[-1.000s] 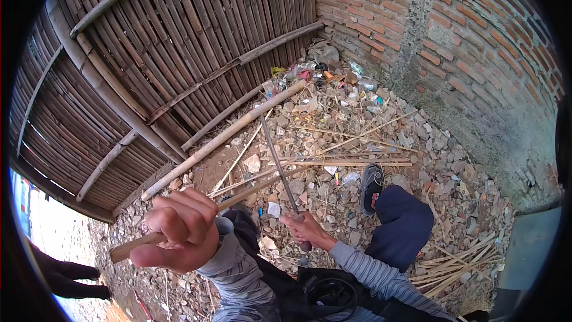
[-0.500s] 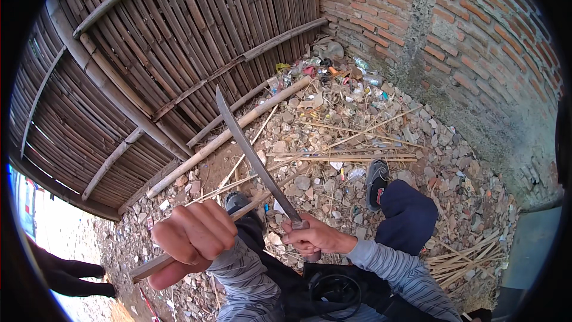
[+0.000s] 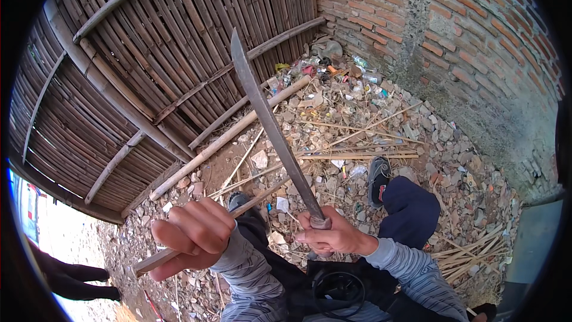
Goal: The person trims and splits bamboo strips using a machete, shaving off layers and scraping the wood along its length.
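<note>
My left hand (image 3: 199, 232) is wrapped round a thin bamboo strip (image 3: 265, 194). One end sticks out below the fist, and the rest slants away to the upper right over the ground. My right hand (image 3: 336, 235) grips the short handle of a machete (image 3: 273, 128), its long dark blade pointing up and slightly left, with a curved tip. In this view the blade crosses the far part of the strip; whether they touch, I cannot tell.
Split bamboo strips (image 3: 471, 256) lie at right, more (image 3: 357, 156) ahead on stony rubble (image 3: 411, 185). A bamboo pole (image 3: 238, 128) runs along the slatted bamboo wall (image 3: 161, 42). Litter (image 3: 333, 71) fills the corner by the brick wall (image 3: 381, 12). Another person's dark-clad legs (image 3: 71, 274) show at left.
The machete has swung up to a steeper angle, its tip higher and slightly further right. My right hand has shifted right. My left hand and the strip have barely moved.
</note>
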`<state>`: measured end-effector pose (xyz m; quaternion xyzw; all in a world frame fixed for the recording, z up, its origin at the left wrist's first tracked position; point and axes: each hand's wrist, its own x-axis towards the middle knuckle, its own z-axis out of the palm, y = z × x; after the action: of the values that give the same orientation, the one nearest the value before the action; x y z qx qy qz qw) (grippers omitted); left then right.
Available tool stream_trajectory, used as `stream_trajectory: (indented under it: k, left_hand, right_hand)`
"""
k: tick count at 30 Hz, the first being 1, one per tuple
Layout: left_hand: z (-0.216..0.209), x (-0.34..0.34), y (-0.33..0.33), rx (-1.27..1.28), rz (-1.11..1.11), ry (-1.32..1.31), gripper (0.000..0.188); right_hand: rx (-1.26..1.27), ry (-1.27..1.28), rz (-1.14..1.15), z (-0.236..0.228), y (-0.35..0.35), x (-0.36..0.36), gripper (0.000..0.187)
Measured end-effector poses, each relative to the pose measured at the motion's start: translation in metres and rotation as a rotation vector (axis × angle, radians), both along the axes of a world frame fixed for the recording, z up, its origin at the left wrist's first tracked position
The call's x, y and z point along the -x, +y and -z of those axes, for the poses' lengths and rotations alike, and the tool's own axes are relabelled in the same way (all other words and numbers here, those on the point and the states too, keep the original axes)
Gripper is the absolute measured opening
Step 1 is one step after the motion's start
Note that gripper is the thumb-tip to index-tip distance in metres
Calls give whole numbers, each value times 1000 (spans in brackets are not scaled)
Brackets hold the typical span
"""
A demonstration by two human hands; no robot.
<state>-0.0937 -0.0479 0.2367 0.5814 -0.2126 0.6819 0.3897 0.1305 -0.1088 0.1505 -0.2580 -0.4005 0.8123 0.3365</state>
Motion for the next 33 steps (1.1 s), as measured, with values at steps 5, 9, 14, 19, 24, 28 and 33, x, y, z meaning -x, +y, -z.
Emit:
stream_trajectory:
  k: [5,9,14,19,24,28,33]
  left_hand:
    - [-13,-11,0,-63,57,82,57]
    - [-4,7,2,-9,64,41,58]
    - [-3,9,6,28,17,20,58]
    - [-2,22,8,34,-24,-2,58]
    - [-8,3,4,8,8,32,59]
    - [-6,-5,1,21,10,39,61]
    - [-8,-11,2,20,-56,45,63]
  right_hand:
    - [77,-102,-99,20,2,-2,32]
    - [193,-176,-194,31,-1,-1,30]
    - [90,-204,-107,-1,2,0,30]
    - [-92,-100,-31,-24,1,-8,33]
    - [197,-264,-178,32,3,6,32]
    - [112,-287,-122,32,3,8,25]
    - [-143,-475,-17,48,5,5,23]
